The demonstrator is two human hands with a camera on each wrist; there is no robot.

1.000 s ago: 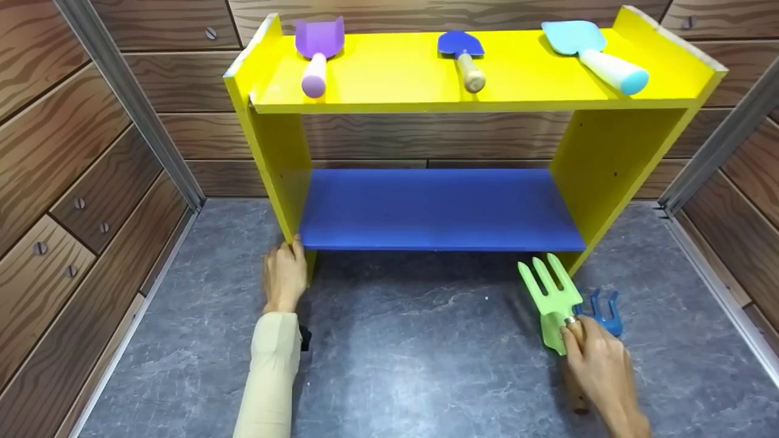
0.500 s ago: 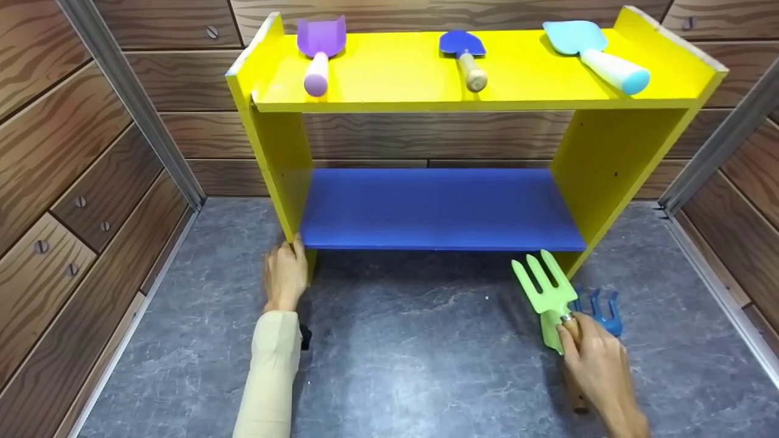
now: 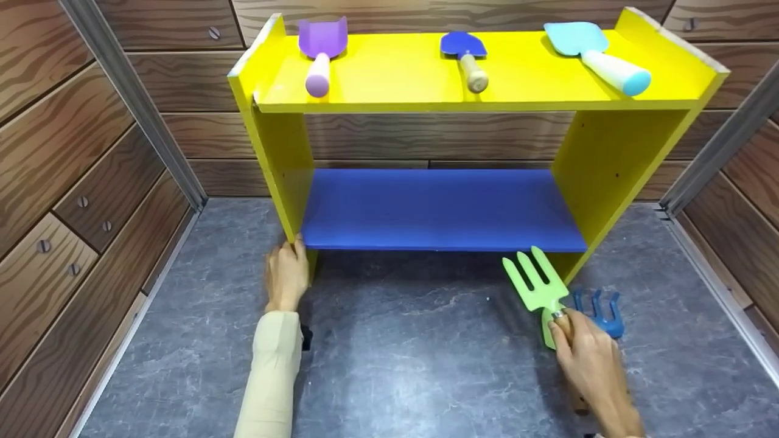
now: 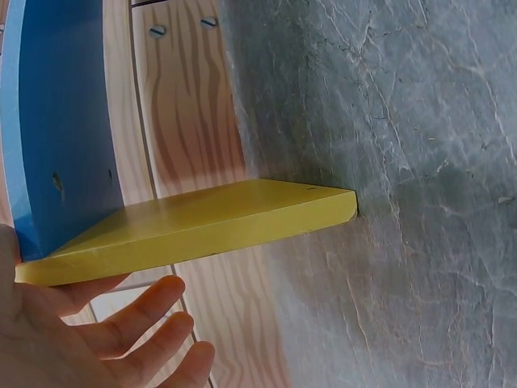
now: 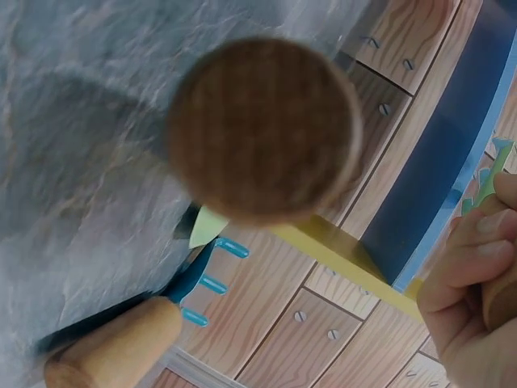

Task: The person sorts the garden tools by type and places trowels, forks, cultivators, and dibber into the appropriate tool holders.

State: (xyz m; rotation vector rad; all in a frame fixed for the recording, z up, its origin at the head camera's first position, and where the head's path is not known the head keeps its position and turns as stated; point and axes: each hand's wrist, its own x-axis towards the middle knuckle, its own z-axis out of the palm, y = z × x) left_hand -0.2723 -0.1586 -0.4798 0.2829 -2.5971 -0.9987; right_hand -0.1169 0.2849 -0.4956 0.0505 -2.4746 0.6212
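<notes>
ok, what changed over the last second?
The right hand, gripping the green fork by its handle, moved it a little left and up toward the blue shelf; the grip is unchanged. The left hand stayed resting against the yellow side panel. The blue rake on the floor and the three trowels on top did not move.

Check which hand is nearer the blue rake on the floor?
Right. The right hand holds the green fork just beside the blue rake. The left hand rests on the yellow shelf's left side panel, far across the floor.
</notes>
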